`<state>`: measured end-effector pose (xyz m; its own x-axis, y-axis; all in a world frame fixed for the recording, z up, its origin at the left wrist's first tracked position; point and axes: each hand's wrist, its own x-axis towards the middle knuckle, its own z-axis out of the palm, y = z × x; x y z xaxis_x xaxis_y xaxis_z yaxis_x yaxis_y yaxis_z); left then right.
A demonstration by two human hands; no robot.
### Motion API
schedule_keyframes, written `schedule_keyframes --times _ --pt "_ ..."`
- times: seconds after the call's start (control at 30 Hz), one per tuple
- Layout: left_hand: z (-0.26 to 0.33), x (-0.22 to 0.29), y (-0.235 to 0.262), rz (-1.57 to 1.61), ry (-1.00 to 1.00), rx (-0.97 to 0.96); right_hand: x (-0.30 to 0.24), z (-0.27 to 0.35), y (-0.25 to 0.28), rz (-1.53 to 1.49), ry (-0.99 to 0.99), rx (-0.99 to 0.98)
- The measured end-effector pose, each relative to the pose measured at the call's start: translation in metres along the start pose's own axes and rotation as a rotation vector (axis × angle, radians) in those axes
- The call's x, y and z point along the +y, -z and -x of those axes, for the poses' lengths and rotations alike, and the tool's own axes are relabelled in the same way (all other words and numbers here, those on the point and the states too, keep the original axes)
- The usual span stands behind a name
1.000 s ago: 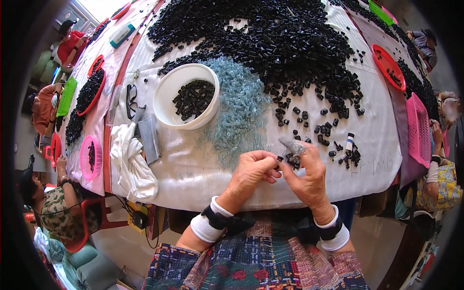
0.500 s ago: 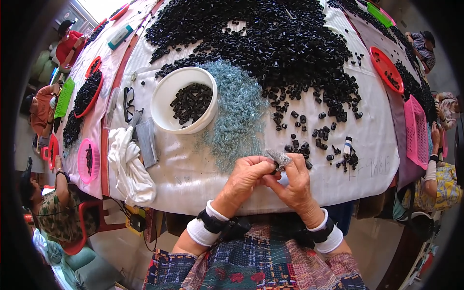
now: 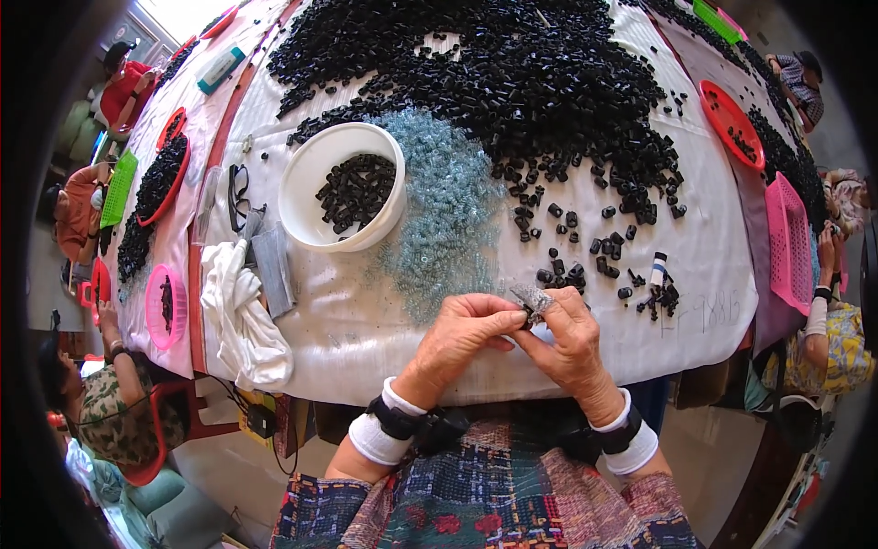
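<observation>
The desk (image 3: 347,357), spread with a white cloth, fills most of the view. Its far half carries a broad heap of black plastic cylindrical parts (image 3: 512,82), which thins into scattered single pieces toward the right hand. Left of those scattered pieces lies a mound of pale blue, translucent coil-like pieces (image 3: 439,210), and against its left side stands a round white plastic tub (image 3: 384,226) partly filled with black parts. Nearer the left edge is a crumpled white cloth bundle (image 3: 238,311).

The left hand (image 3: 462,334) and right hand (image 3: 569,337) are together above the near edge of the desk, thumbs and fingertips meeting and pinched on a small black part. Both wrists wear white bands with black straps.

A folded grey cloth (image 3: 273,270) lies beside the white bundle, with black-framed eyeglasses (image 3: 239,197) just beyond it. Right of the hands, dark handwriting (image 3: 702,316) marks the desk's cloth near its front corner. Close by, a small white tube with a dark blue band (image 3: 658,267) rests by a little cluster of black pieces; any print on it is too small to read.

Grey wrapping (image 3: 532,297) covers the right index fingertip. Smallest is the small black part (image 3: 528,318) itself, between the two hands' fingertips and largely hidden by them.
</observation>
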<state>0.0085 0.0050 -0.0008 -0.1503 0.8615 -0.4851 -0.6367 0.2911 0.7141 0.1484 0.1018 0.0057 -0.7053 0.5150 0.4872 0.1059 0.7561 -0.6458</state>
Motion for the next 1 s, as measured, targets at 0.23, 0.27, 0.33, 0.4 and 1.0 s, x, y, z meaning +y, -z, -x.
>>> schedule_keyframes --times 0.23,0.27,0.33,0.4,1.0 --pt "0.0 -0.003 0.004 0.019 -0.006 -0.034 0.002 0.006 -0.002 -0.013 0.016 -0.02" --pt "0.001 -0.003 0.004 0.029 -0.012 -0.042 0.0 0.007 -0.004 -0.005 0.024 0.003" --pt "0.002 -0.001 0.005 0.037 -0.021 -0.05 -0.003 0.006 -0.006 0.002 0.036 0.027" --pt "0.003 0.002 0.0 0.029 -0.008 -0.024 -0.004 0.004 -0.005 -0.013 0.018 0.041" --pt "0.011 0.099 0.057 0.349 -0.443 0.249 0.03 -0.019 0.015 0.27 -0.017 -0.04"
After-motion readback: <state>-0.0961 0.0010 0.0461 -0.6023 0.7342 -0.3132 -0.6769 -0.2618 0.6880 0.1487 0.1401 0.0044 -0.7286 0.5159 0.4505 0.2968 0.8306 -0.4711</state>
